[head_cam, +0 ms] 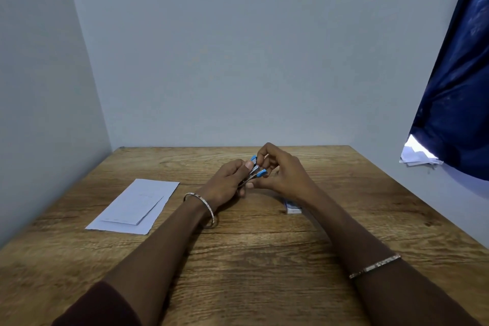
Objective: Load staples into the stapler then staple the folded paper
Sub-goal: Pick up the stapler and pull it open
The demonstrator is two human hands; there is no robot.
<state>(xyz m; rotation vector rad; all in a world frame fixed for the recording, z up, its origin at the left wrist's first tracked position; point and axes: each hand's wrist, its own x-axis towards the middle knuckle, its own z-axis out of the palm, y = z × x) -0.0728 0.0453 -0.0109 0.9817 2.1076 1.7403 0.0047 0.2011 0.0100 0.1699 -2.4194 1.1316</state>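
A small blue and silver stapler [256,169] is held above the middle of the wooden table, its blue top swung open. My left hand [228,182] grips its body from the left, thumb on top. My right hand [281,169] meets it from the right, with fingertips pinched at the open top; whether staples sit between those fingers is hidden. The folded white paper [135,205] lies flat on the table to the left of my left arm. A small staple box [293,207] lies on the table, partly hidden under my right wrist.
The wooden table [238,259] stands in a corner of pale walls. A dark blue curtain [455,92] hangs at the right, with white papers [416,155] below its lower edge. Bracelets are on both wrists.
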